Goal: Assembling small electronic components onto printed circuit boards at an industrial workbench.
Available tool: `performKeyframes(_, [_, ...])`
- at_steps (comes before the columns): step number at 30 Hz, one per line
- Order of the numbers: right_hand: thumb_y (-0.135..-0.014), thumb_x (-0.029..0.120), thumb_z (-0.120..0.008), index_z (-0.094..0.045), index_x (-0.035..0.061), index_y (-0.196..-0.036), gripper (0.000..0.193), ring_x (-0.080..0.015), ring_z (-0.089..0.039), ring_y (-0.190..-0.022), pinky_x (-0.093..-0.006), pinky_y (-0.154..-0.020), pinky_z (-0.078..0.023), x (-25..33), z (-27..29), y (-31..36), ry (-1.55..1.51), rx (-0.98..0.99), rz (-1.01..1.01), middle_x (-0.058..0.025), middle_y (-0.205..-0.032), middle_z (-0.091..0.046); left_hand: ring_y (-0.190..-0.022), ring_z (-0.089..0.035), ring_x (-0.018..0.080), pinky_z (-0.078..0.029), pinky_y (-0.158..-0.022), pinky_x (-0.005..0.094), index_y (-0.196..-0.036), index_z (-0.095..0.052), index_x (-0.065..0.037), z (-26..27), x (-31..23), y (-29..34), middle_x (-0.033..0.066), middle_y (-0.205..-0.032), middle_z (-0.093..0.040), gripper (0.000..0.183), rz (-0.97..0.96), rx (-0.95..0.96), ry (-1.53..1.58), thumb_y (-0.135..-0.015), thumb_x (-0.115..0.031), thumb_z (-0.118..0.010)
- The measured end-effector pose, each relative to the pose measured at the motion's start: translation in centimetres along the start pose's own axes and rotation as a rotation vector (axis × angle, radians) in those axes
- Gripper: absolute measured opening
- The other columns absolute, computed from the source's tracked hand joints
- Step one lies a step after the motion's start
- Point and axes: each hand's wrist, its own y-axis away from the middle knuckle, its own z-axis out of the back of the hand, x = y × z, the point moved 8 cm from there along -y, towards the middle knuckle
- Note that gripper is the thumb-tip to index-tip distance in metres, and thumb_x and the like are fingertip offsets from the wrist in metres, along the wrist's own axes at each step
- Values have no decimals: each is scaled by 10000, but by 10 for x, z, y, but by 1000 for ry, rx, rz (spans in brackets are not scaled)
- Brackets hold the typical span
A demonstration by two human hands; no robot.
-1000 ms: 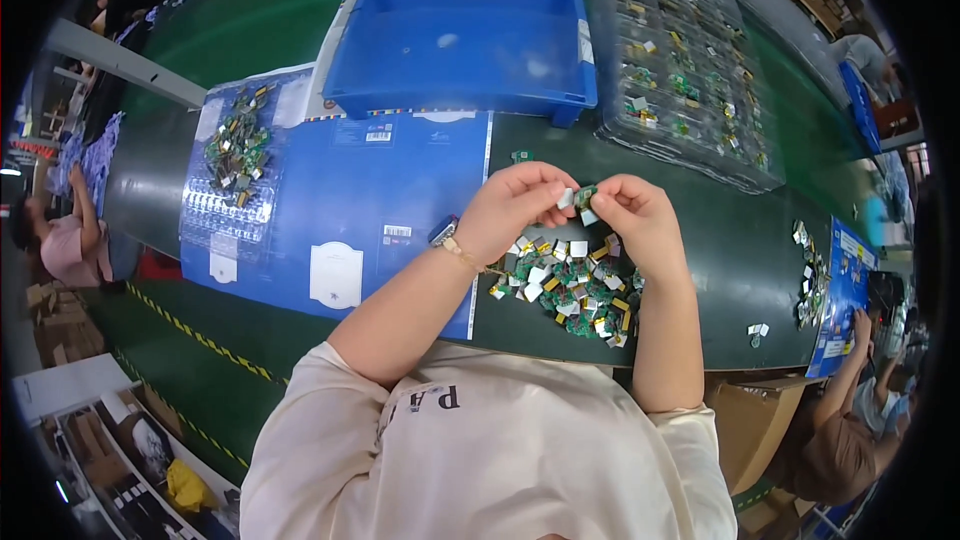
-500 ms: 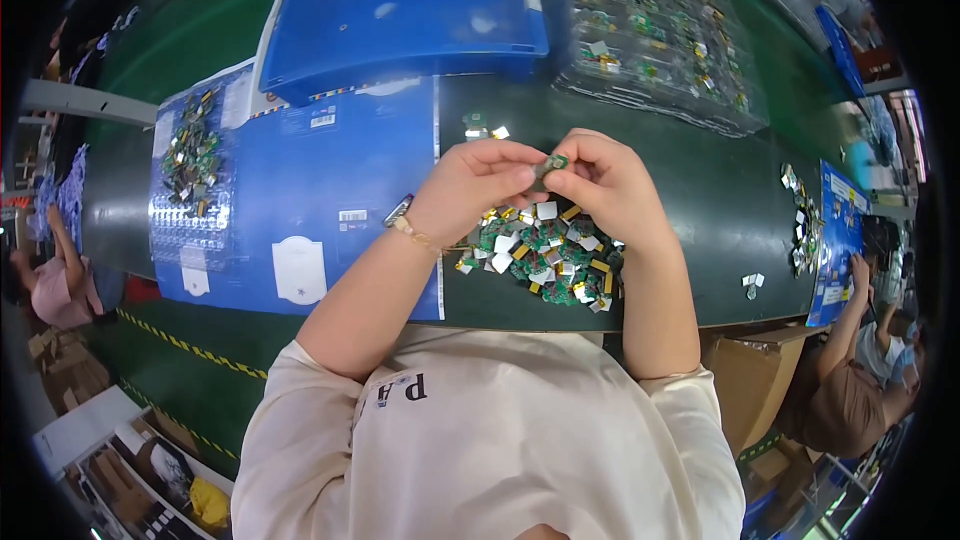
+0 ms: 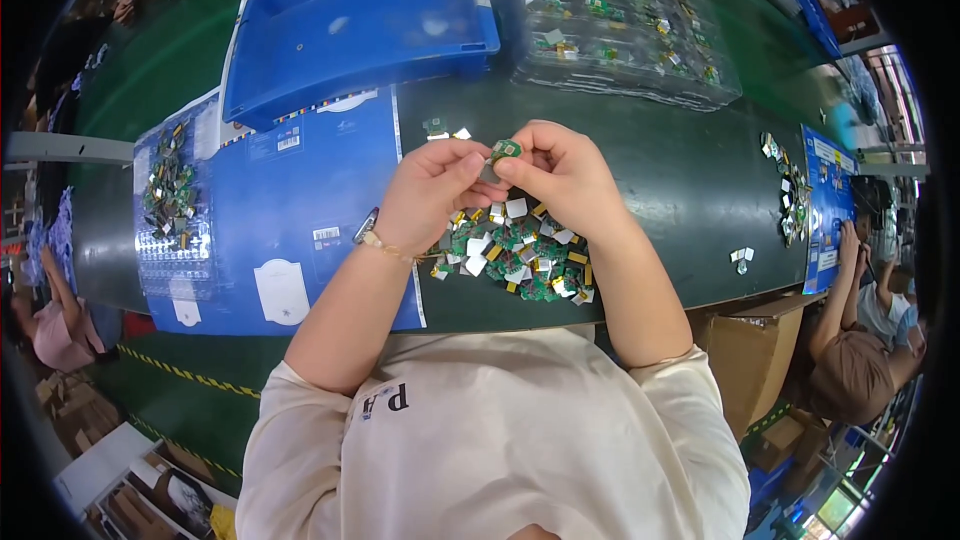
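A small green circuit board (image 3: 507,149) with a greyish part below it is pinched between my two hands, above the dark tabletop. My left hand (image 3: 436,188) is closed, with thumb and fingers at the board's left side. On the other side, the thumb and index finger of my right hand (image 3: 560,178) grip the green end. Right under my hands lies a loose pile of circuit boards (image 3: 520,262) with white, silver and yellow parts. Two small pieces, one a silver-white part (image 3: 461,134), lie just beyond my left hand. Fine details of the held board are too small to tell.
A blue bin (image 3: 350,50) stands at the back left, beside stacked clear trays (image 3: 620,30) holding boards. Blue sheeting (image 3: 240,230) covers the left tabletop, with a board-laden clear tray (image 3: 172,205). More boards (image 3: 792,200) lie far right, near other people; a cardboard box (image 3: 755,355) stands below.
The view has shifted, so the table's things appear farther left. My hands stay together on the circuit board, which is tilted so that more of its green face shows.
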Motion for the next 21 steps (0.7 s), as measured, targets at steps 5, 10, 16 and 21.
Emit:
performKeyframes(5, [-842,61,-688,-600,18,-871,102,-8,-538,-707,-160,-605,-434,5,0,1,12,-49,26,26,-780,-591,-823,-685,190,-561,-689,247,-1089,-590,3,3,3,0,109,-931,-676,221,12,-35,8,-953,-168,-552])
performKeyframes(10, [-816,71,-717,-593,25,-787,135,7,-419,-613,-164,-536,-349,15,1,2,126,-133,122,60,-766,-476,-823,-687,192,-561,-691,248,-1091,-590,-13,5,4,1,104,-930,-679,216,17,-76,19,-953,-175,-553])
performKeyframes(16, [-789,78,-735,-573,29,-756,173,-4,-366,-594,-175,-511,-302,22,4,3,312,-189,217,45,-766,-450,-825,-687,187,-561,-696,248,-1099,-588,-20,8,7,0,94,-936,-680,216,19,-92,38,-958,-178,-545])
performKeyframes(21, [-776,80,-744,-565,27,-752,188,-11,-370,-596,-181,-509,-304,25,4,2,386,-200,256,42,-762,-445,-831,-685,183,-559,-701,246,-1103,-588,-23,8,8,-1,90,-946,-678,219,16,-100,33,-962,-183,-539])
